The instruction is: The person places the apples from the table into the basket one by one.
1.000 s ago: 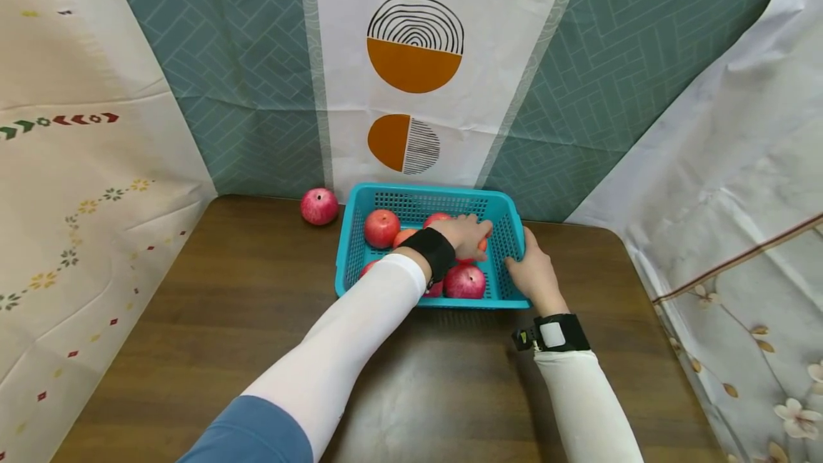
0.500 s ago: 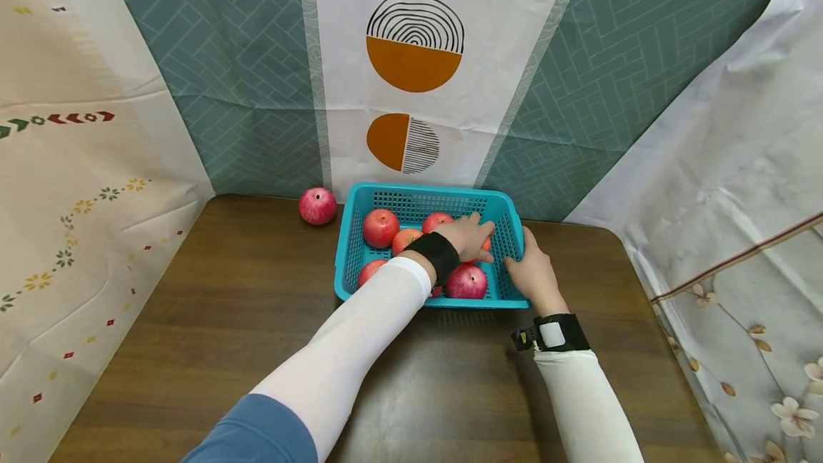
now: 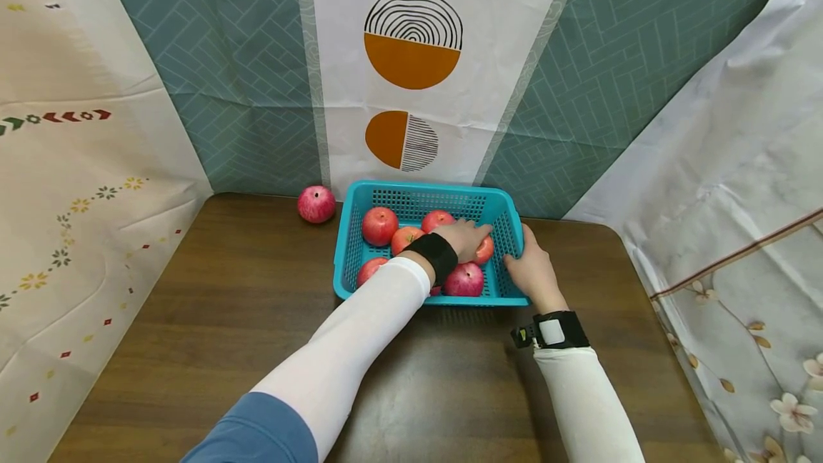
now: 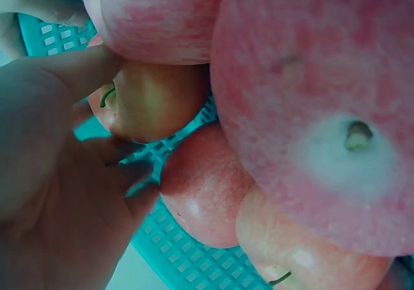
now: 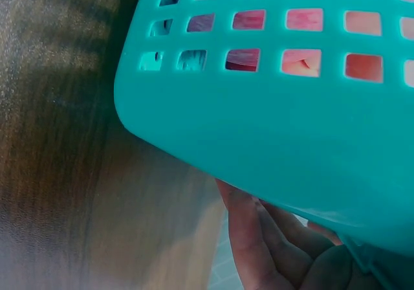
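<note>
My left hand (image 3: 461,239) is inside the turquoise plastic basket (image 3: 424,186), its fingers extended beside a red apple (image 3: 485,251) near the right end. In the left wrist view the thumb lies over a stemmed apple (image 4: 158,99), with the other fingers below it. My right hand (image 3: 534,271) grips the basket's right wall, thumb inside and fingers outside. Another apple (image 3: 379,226) sits at the basket's left, one with a stem (image 3: 406,239) beside it. A streaked magenta fruit (image 3: 464,279) lies near the front wall. My left wrist and forearm hide part of the basket's contents.
A single magenta-red round fruit (image 3: 316,204) stands on the brown wooden table (image 3: 257,291), left of the basket. A patterned cloth (image 3: 257,70) hangs close behind the basket. Pale floral cloths flank the table, such as the right one (image 3: 720,198).
My left hand's fingers spread around the right-hand apple, then drew slightly left, leaving more of that apple in sight. The right hand has kept its hold on the basket.
</note>
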The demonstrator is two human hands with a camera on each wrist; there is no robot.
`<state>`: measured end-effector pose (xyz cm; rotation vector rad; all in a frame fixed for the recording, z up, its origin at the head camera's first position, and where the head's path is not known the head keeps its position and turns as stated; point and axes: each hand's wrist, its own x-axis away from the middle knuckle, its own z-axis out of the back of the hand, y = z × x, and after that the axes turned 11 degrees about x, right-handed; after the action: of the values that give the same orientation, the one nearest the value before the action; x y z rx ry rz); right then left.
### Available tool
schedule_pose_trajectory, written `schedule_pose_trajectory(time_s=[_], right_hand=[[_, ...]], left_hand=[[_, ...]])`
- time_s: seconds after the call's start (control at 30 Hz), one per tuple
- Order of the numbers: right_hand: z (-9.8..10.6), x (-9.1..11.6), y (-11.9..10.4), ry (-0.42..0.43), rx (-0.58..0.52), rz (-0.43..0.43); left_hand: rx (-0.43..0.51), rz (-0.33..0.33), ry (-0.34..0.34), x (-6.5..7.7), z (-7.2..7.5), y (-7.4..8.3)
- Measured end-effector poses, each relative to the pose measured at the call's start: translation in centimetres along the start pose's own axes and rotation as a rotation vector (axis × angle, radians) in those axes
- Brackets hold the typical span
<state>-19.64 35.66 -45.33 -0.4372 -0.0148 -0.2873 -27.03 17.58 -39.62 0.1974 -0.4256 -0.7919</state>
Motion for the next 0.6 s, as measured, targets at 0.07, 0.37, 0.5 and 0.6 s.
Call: schedule_pose_trajectory(time_s=[0.07,0.37,0.5,0.6], right_hand=[[0.1,0.0,0.0,-0.006,-0.001,-0.004],[0.1,0.0,0.0,-0.011,-0.02,-0.005],[0.1,0.1,-0.1,-0.008,-0.018,-0.004],[0.1,0.1,0.0,-0.006,-0.012,-0.002]], left_hand=[[-0.055,-0.003,0.045,-0.2,-0.1,0.0],[-0.149,-0.045,0.143,-1.2,-0.3,-0.4],[-0.143,-0.049,0.151,-1.2,-0.2,-0.2],[-0.139,-0.044,0.158,-1.2,-0.1,0.0]])
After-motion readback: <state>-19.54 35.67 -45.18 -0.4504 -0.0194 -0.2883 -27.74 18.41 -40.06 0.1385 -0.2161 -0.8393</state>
